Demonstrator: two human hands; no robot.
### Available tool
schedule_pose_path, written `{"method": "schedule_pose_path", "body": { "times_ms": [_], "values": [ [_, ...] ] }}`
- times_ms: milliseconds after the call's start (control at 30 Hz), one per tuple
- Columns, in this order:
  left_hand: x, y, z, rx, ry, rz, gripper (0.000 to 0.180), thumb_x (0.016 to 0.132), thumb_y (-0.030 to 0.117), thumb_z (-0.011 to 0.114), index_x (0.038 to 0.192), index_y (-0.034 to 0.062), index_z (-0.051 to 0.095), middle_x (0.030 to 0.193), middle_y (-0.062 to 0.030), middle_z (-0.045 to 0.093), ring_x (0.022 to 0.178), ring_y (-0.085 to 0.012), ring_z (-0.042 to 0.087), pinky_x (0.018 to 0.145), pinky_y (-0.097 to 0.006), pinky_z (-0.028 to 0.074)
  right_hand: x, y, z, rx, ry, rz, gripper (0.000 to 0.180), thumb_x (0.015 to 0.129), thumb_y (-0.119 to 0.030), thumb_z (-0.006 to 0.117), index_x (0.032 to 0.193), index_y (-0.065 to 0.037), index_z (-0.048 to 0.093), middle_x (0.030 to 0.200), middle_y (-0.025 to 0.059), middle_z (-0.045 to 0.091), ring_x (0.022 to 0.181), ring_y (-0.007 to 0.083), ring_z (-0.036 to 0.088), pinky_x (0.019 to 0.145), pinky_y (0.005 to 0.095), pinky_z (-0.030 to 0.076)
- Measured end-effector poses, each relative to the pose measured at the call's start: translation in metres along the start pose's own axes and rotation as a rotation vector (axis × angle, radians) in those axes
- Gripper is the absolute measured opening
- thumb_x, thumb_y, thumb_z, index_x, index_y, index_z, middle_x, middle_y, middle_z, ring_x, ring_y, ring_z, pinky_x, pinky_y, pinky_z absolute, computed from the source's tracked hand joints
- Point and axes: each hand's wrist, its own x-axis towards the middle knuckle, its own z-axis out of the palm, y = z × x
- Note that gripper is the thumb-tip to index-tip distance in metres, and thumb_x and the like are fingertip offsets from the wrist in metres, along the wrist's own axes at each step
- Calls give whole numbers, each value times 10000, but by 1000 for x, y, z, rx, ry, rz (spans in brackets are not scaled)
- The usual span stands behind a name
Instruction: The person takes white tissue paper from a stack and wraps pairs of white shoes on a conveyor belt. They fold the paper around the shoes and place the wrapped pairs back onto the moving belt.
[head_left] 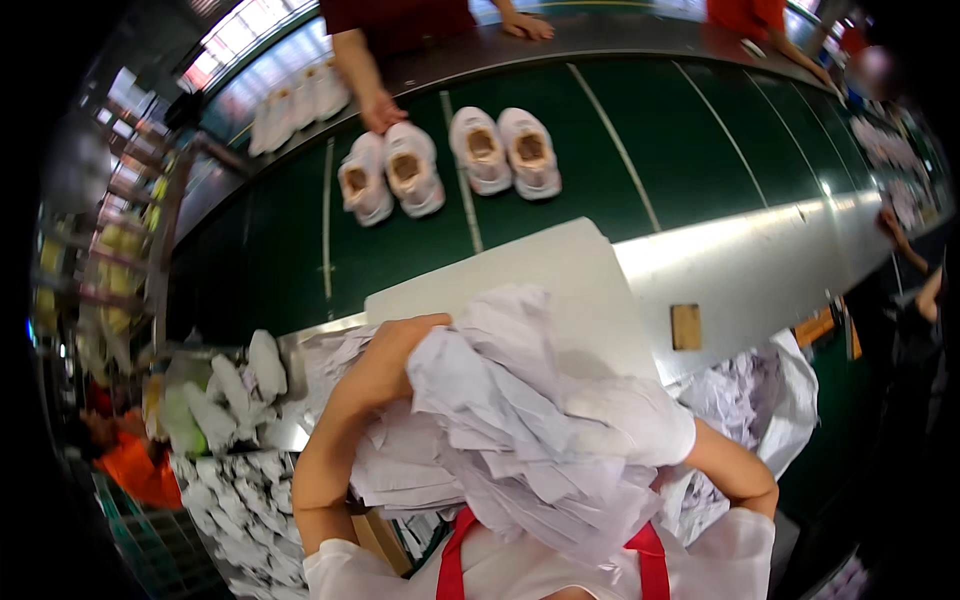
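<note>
Left hand (395,355), bare, curled over the top left of a big bundle of crumpled white tissue paper (510,420); fingers closed into the sheets. Right hand (625,420), in a white glove, pressed into the bundle's right side, clamped on the paper. Bundle held up close to the chest, above the near edge of the bench (740,270). A white board (540,275) lies flat on the bench just behind the bundle. Loose paper sits in a white bag (790,400) at the right. Beyond the bench's far edge, a green conveyor belt (700,140) carries two pairs of pale shoes (450,160); another person's hand (380,112) touches the left pair.
</note>
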Motion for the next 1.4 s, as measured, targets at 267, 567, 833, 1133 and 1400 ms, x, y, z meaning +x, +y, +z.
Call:
{"method": "schedule_pose_path", "body": {
  "times_ms": [267,567,833,1133,1400],
  "values": [
    [-15,-58,-4,304,-10,-66,386,814,130,657,1180,14,619,1253,-181,579,1167,-322,538,1024,-376,384,-24,11,7,279,389,304,735,845,-520,590,1399,-67,421,1293,163,539,1060,339,587,888,407,461],
    [-2,-4,-20,372,18,11,438,772,135,698,1177,-4,608,1257,-182,581,1180,-312,534,1031,-381,380,-104,-5,82,62,703,694,582,874,-432,560,1331,-74,517,1223,104,615,1181,309,542,1070,466,359],
    [16,51,-58,429,234,320,468,756,137,707,1185,-14,598,1246,-181,593,1177,-296,542,1026,-381,384,-79,-8,112,-629,302,573,464,815,-325,572,1232,-121,558,1345,98,487,1294,257,410,1073,480,328],
    [124,255,16,429,153,846,502,738,138,717,1194,-26,587,1234,-179,606,1174,-278,550,1020,-382,389,-263,-76,106,-235,996,906,374,823,-294,560,1150,-117,598,1200,117,553,1148,293,489,986,467,390],
    [273,390,272,157,-751,1012,283,716,104,723,947,-45,656,857,-160,706,772,-229,651,752,-346,490,-522,20,103,-290,1193,1937,302,830,-265,550,1077,-113,635,1071,133,612,1018,325,560,908,455,444]
  ]
}}
